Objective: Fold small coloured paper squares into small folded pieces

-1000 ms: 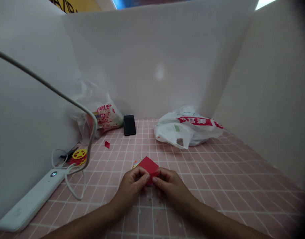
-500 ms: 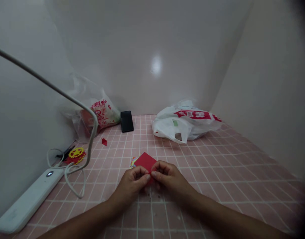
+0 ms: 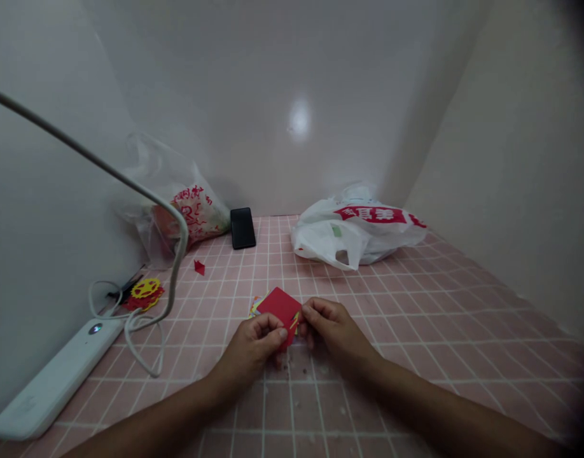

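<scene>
Pink-tiled, the table (image 3: 416, 369) bore a white bag (image 3: 320, 238) and a clear bag (image 3: 208, 213) at the back. The left hand (image 3: 254, 346) pinched the red paper (image 3: 278, 304) between thumb and fingers; the right hand (image 3: 334, 326) had its fingertips bunched at the paper's right corner, though whether they gripped it could not be told. Beyond lay a phone (image 3: 243, 228). The paper sat between both hands, coloured sheets (image 3: 254, 307) showing past its left side. The step in hand looked like working its right edge; the next move seemed to call for 2 light pinches. Near the clear bag lay 1 red scrap (image 3: 199, 267)
</scene>
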Tool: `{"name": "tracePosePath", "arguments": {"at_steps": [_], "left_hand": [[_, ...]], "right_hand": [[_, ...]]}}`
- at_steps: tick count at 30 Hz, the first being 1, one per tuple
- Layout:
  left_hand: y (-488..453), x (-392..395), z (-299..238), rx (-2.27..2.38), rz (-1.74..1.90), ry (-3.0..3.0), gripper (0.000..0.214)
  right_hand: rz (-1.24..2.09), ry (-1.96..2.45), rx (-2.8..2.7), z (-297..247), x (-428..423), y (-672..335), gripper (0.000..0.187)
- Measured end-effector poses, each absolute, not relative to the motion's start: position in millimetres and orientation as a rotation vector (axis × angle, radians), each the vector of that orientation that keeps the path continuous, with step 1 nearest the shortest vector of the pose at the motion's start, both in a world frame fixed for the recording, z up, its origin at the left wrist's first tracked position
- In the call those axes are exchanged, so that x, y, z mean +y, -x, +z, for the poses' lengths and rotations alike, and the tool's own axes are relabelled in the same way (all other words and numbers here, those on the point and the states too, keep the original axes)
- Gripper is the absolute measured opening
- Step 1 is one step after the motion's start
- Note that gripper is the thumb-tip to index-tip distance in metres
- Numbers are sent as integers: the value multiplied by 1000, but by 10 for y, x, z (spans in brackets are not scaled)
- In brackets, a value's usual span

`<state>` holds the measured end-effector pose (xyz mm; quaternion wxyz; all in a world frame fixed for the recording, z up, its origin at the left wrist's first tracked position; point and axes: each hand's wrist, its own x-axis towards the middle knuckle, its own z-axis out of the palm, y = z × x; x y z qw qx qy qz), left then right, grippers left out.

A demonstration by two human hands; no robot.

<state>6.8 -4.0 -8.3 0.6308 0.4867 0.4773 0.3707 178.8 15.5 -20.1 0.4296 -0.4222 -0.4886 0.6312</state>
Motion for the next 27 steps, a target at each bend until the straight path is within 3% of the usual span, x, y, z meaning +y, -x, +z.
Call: {"name": "tracePosePath", "arguments": {"at_steps": [18, 27], "left_hand": [[-56, -30, -73, 1101, 832, -1154, 28], [-59, -20, -62, 1094, 832, -1166, 26]], "right_hand": [[1755, 926, -1202, -170, 109, -1762, 28], [1672, 967, -1323, -164, 122, -1778, 23]]}}
